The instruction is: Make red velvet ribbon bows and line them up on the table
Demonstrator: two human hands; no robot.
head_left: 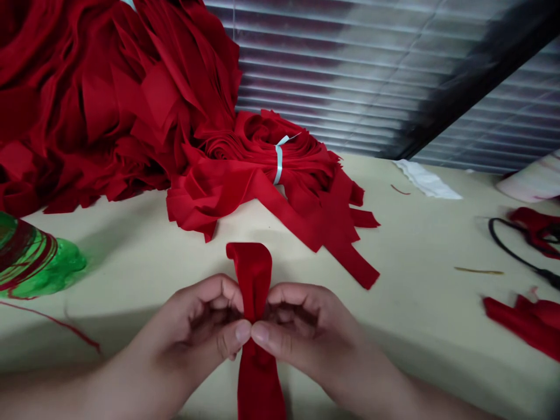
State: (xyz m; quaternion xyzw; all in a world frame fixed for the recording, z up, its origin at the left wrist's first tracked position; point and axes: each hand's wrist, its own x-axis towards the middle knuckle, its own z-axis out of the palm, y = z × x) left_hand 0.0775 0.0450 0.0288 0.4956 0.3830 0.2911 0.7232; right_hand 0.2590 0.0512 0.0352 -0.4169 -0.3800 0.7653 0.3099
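A red fabric strip (256, 268) stands between my two hands, its upper end curled over and its lower part running toward me out of the picture. My left hand (205, 326) pinches its left edge, and my right hand (301, 326) pinches the right edge. Both thumbs meet over the middle, where the cloth is drawn into a lengthwise fold. Behind the hands lies a bundle of red fabric strips (306, 157) tied with a pale blue band (279, 160), some ends fanning out over the table (406, 256).
A large heap of red fabric (109, 99) fills the back left. At left lies a green bottle (61, 268) wound with red thread. To the right are a white scrap (429, 179), a black cable (511, 242) and red cloth pieces (525, 321). Window blinds (324, 70) stand behind.
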